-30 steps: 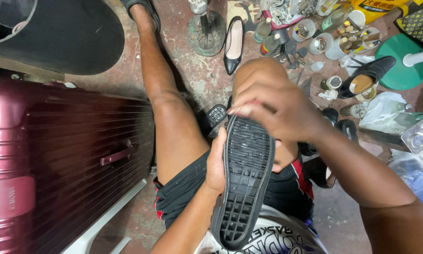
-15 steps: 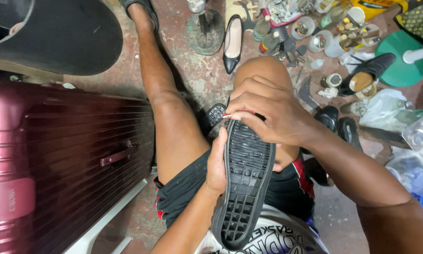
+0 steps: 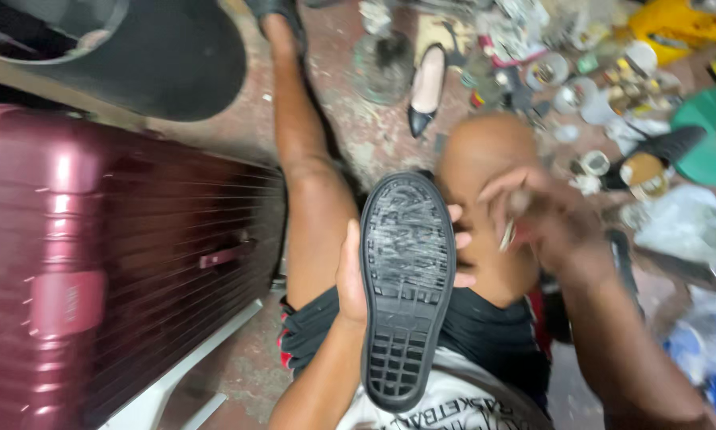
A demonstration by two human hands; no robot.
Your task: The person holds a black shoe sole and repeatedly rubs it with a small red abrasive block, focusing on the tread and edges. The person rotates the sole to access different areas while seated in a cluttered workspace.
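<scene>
A black shoe (image 3: 406,279) is held sole up over my lap, its ridged rubber sole facing me and its toe pointing away. My left hand (image 3: 354,275) grips it from underneath, thumb on the left edge and fingertips showing at the right edge. My right hand (image 3: 541,219) is off the sole, blurred, to the right of the toe over my knee. It seems to pinch a small thin object (image 3: 506,236), too blurred to name.
A dark red ribbed suitcase (image 3: 111,255) lies at the left. On the floor beyond my knees are a black pointed pump (image 3: 427,89), a metal shoe stand (image 3: 383,64), several small tins and bottles, another black shoe (image 3: 667,146), a green stool (image 3: 712,135) and plastic bags (image 3: 680,219).
My right hand has lifted off the toe of the sole and moved right. The whole sole now shows, and the view has shifted right and blurred.
</scene>
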